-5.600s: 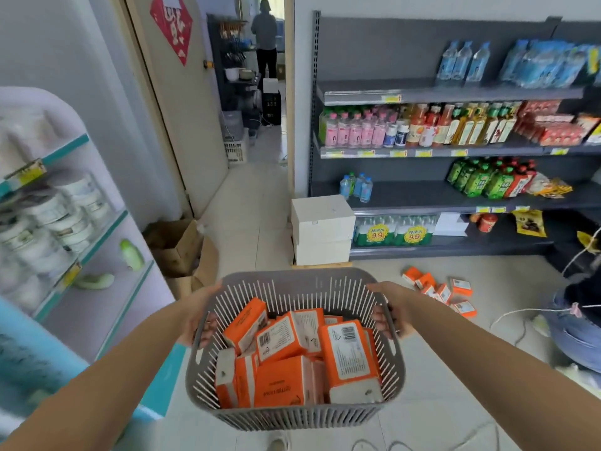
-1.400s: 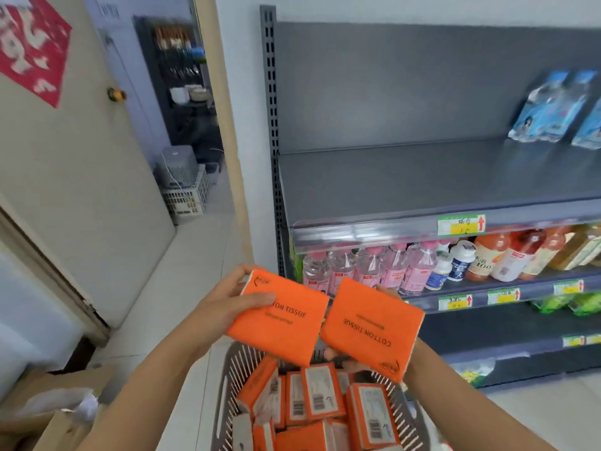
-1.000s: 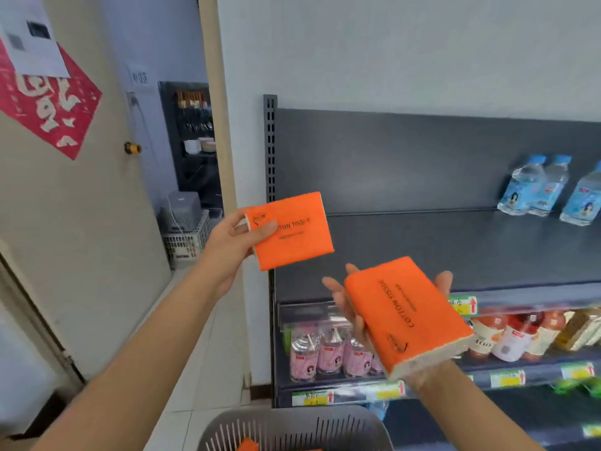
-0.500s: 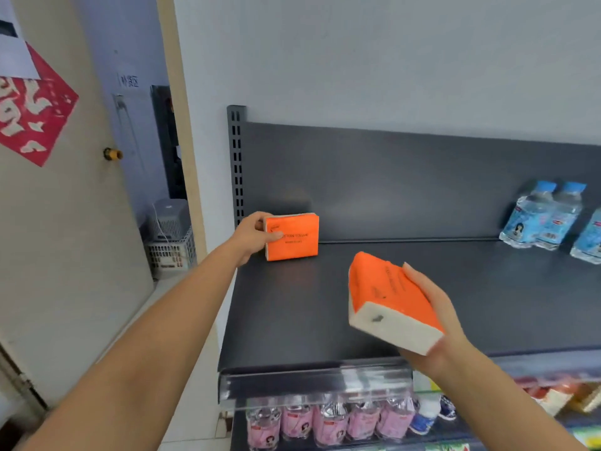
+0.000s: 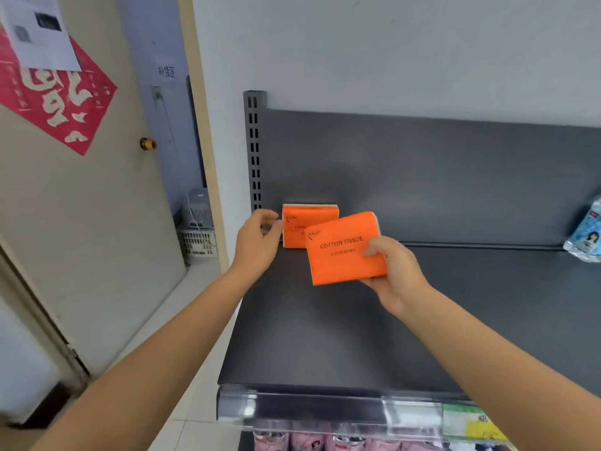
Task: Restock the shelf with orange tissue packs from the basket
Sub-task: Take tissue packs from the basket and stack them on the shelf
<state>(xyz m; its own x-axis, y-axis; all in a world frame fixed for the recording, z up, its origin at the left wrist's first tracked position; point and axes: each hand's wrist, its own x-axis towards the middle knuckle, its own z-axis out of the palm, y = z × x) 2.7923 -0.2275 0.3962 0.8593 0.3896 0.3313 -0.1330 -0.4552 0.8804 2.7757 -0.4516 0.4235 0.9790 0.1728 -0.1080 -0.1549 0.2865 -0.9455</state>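
Note:
One orange tissue pack (image 5: 297,222) stands upright at the back left corner of the dark top shelf (image 5: 341,336), against the back panel. My left hand (image 5: 258,237) hovers just left of it, fingers loosely apart, at most brushing its edge. My right hand (image 5: 392,275) grips a second orange tissue pack (image 5: 344,252) printed "COTTON TISSUE", held tilted above the shelf, in front of and partly covering the first pack. The basket is out of view.
Water bottles (image 5: 587,237) stand at the shelf's far right. Pink bottles (image 5: 325,442) fill the shelf below, behind a price rail (image 5: 357,415). A door with a red paper decoration (image 5: 55,102) is at left, beside a doorway with a white crate (image 5: 198,244).
My left hand has let go of the first pack, now standing at the back corner. My right hand has turned its pack face-up and carried it forward and left, next to the first.

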